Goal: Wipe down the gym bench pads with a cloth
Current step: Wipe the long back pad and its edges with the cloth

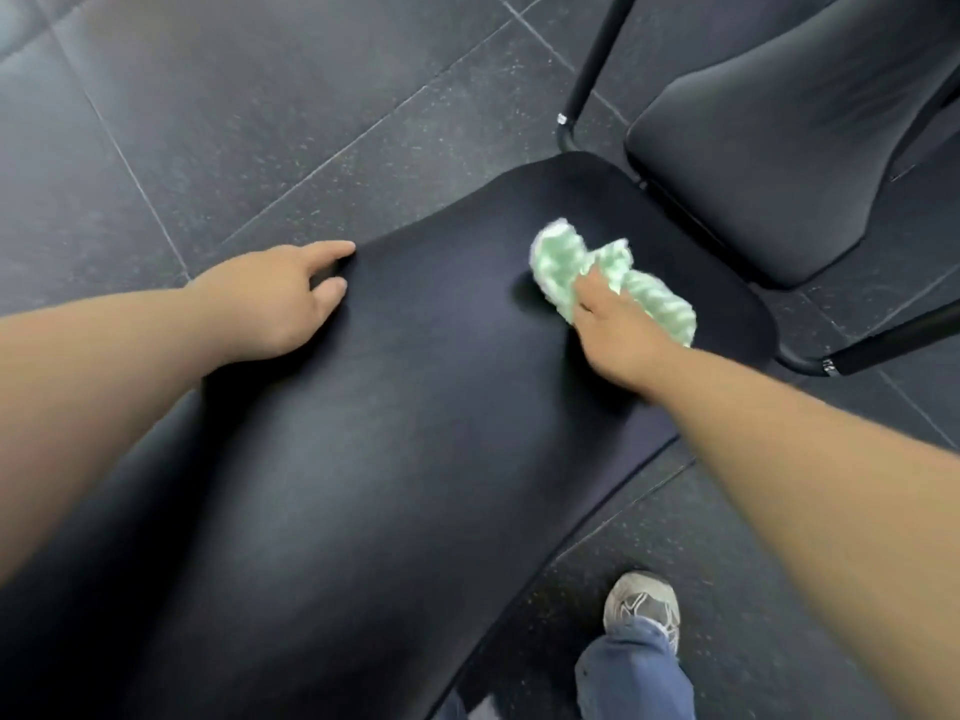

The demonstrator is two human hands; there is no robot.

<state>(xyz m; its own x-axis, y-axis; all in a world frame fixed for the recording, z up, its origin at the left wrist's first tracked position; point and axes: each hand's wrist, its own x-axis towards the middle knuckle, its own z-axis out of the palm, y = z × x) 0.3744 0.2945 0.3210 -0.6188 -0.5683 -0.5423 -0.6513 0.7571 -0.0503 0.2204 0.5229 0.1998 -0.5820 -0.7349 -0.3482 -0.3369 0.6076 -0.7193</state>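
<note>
- The right hand (605,324) grips the cloth (563,262). Its fingers are curled into the middle of the cloth, and bunched ends stick out on both sides of the hand.
- The cloth is green and white. It lies pressed on the far part of the long pad (415,459), to the right of the middle and near the rounded end.
- The cloth looks soft, light and limp, so it probably crumples easily. I think a hold in the middle with the palm on top is best, because this keeps more cloth flat on the surface.
- The left hand (280,298) holds nothing. It rests at the left edge of the long pad with its fingers loosely spread, the first finger pointing forward.
- The long pad seems smooth and cushioned. The cloth will likely slide on it without much force, and the pad may sink a little under pressure.
- A second pad (779,163) stands just beyond the rounded end, on a black frame (597,59). The cloth is not touching it.
</note>
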